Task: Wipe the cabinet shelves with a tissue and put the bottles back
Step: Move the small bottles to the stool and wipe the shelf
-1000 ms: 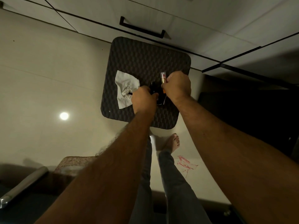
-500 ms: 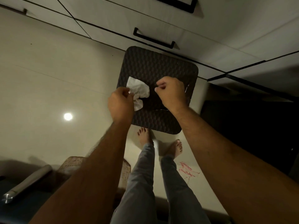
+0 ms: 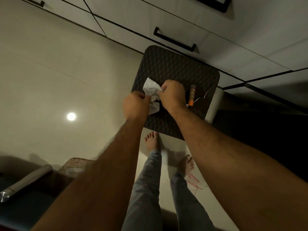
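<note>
Right hand [image 3: 173, 95] now joins left hand [image 3: 135, 106] pinching tissue [image 3: 152, 90].

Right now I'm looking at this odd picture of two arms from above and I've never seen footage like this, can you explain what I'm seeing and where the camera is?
There is no machine here. The camera sits on a person's head and looks down, so the two bare arms are that person's own, with their legs and bare feet below on the pale tiled floor. Both hands work above a dark woven square stool top, which stands in front of white drawers with black handles. The left hand and the right hand each pinch a crumpled white tissue between them. Beside the right hand, a small tube with an orange cap lies on the stool top. Something dark sits under the tissue, but I cannot tell what it is.
</note>
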{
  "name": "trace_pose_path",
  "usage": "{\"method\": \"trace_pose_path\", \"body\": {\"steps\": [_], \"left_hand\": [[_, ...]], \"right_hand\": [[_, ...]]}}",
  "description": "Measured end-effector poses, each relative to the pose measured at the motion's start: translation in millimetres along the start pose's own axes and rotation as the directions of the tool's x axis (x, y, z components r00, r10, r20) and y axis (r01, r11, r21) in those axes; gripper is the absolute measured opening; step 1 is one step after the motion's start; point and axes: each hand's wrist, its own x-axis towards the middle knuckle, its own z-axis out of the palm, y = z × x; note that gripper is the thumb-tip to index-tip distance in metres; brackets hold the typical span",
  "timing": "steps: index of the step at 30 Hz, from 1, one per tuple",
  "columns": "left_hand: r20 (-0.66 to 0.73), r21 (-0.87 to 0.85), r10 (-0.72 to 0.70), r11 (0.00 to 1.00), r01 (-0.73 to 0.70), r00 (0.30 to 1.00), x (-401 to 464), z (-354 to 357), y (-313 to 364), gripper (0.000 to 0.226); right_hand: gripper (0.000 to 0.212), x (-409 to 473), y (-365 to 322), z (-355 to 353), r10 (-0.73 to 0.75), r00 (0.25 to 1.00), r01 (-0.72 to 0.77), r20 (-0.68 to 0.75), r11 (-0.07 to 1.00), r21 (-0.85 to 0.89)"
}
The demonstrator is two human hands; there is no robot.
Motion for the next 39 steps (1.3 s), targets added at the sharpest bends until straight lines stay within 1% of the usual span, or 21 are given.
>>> {"method": "trace_pose_path", "body": {"steps": [2,5,8,12,14,16,19,22,23,25,26,28,29,31,34,36,39], "left_hand": [[0.016,-0.002,0.009,1.000,-0.009,1.000,-3,0,1,0.018],[0.052,-0.016,0.057,0.998,-0.057,0.997,-9,-1,1,0.010],[0.071,-0.063,0.111,0.992,-0.107,0.991,-22,-7,5,0.008],[0.101,-0.241,0.117,0.966,-0.090,0.988,-50,-19,16,0.006],[0.159,-0.365,0.121,0.929,-0.056,0.980,-72,-24,28,0.008],[0.211,-0.463,0.168,0.885,-0.053,0.963,-104,-32,49,0.010],[0.232,-0.544,0.282,0.831,-0.116,0.931,-159,-49,89,0.010],[0.192,-0.610,0.366,0.771,-0.181,0.911,-221,-64,130,0.011],[0.165,-0.629,0.385,0.750,-0.204,0.908,-241,-68,143,0.014],[0.100,-0.655,0.412,0.713,-0.252,0.906,-277,-73,164,0.022],[0.074,-0.664,0.423,0.697,-0.272,0.903,-296,-76,172,0.026],[0.039,-0.668,0.461,0.672,-0.320,0.887,-335,-83,189,0.027],[0.031,-0.667,0.485,0.661,-0.343,0.874,-351,-86,196,0.026],[0.021,-0.675,0.537,0.630,-0.385,0.843,-386,-93,209,0.027],[0.020,-0.682,0.594,0.596,-0.424,0.804,-424,-104,229,0.022],[0.015,-0.678,0.633,0.575,-0.457,0.774,-449,-111,242,0.016],[-0.004,-0.661,0.699,0.535,-0.526,0.715,-477,-122,262,0.012]], "right_hand": [[0.015,-2,1,1,-0.011,1.000,0.011,-0.001,1.000,0.025],[0.011,-8,4,-6,-0.039,0.999,0.039,-0.005,0.997,0.069],[0.006,-19,15,-24,-0.076,0.997,0.076,-0.005,0.990,0.117],[0.004,-41,34,-56,-0.057,0.997,0.038,0.046,0.937,0.347],[0.006,-57,44,-82,-0.034,0.996,-0.005,0.079,0.892,0.453],[0.007,-82,53,-120,-0.032,0.996,-0.016,0.080,0.841,0.540],[0.014,-123,63,-180,0.027,0.997,-0.071,0.075,0.741,0.668],[0.028,-170,79,-242,0.124,0.984,-0.177,0.128,0.570,0.803],[0.033,-189,85,-264,0.135,0.977,-0.214,0.167,0.535,0.817],[0.049,-223,97,-299,0.140,0.952,-0.305,0.272,0.498,0.812],[0.053,-241,104,-315,0.127,0.940,-0.337,0.316,0.480,0.810],[0.048,-277,116,-344,0.065,0.942,-0.322,0.328,0.441,0.838],[0.045,-291,120,-356,0.039,0.952,-0.291,0.303,0.415,0.862],[0.038,-324,127,-381,0.024,0.981,-0.189,0.194,0.368,0.910],[0.038,-366,131,-416,0.028,0.999,-0.035,0.027,0.333,0.942],[0.042,-391,135,-436,0.051,0.995,0.065,-0.089,0.362,0.930],[0.046,-419,143,-459,0.132,0.950,0.210,-0.284,0.403,0.891]]}}
